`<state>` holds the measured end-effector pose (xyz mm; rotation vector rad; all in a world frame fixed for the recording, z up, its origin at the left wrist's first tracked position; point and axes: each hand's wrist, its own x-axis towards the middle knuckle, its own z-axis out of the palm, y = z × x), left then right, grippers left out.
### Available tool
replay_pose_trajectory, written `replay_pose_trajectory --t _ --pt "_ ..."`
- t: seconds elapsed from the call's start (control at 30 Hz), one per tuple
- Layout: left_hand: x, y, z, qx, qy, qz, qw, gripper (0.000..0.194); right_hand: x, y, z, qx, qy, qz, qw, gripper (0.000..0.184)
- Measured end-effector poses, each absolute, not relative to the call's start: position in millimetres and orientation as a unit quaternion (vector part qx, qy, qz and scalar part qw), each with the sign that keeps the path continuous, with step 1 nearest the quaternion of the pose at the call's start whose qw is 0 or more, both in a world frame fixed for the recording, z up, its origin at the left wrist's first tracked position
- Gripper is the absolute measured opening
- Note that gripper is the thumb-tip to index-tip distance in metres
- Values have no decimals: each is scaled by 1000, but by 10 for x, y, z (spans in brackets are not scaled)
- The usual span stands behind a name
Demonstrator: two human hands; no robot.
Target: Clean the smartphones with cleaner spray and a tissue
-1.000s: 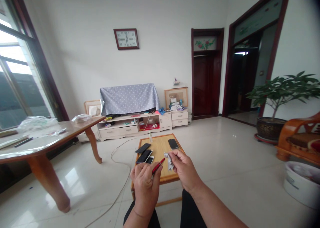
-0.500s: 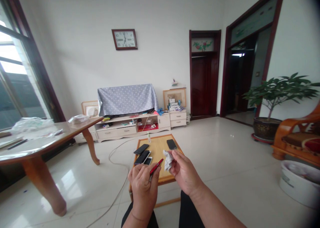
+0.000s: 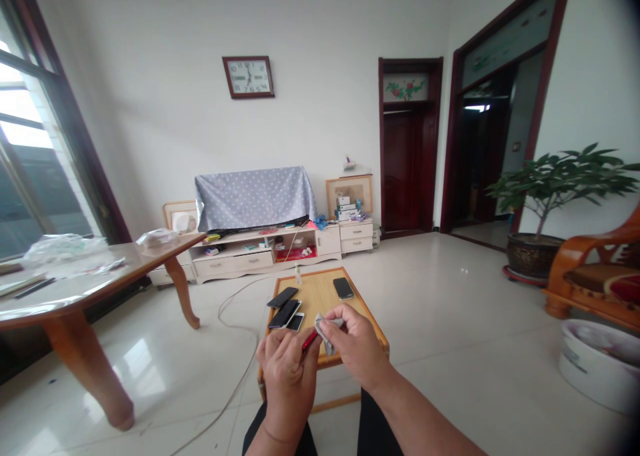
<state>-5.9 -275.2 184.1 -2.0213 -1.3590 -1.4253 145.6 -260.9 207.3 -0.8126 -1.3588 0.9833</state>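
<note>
My left hand is closed round a slim red object, whose kind I cannot make out; part of it is hidden by the fingers. In my right hand, a small crumpled grey-white cloth is pinched between thumb and fingers. The cloth covers the far end of the red object. Both hands are above the near part of a low wooden table. Several phones lie together at the table's left side, some overlapping. Another dark phone lies by itself at the right. A small clear bottle stands at the far left corner.
A larger wooden table with plastic bags stands at the left. A cable runs across the floor beside the low table. To the right are a white bucket, a wooden chair and a potted plant.
My right hand has moved left with the cloth, from beside the red object onto its far end. My left hand keeps its hold with little movement. The view has turned slightly right.
</note>
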Motion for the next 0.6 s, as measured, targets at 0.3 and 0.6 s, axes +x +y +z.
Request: replay_pose_trajectory --t 0.3,0.6 --pt "-81 -2782 1840 -714 -478 -486 161 15 1458 -2631 2137 -392 -614 365 581 24" --pt "-59 -2840 1927 -706 -479 -503 139 11 1409 -2667 2162 -398 -661 319 550 23"
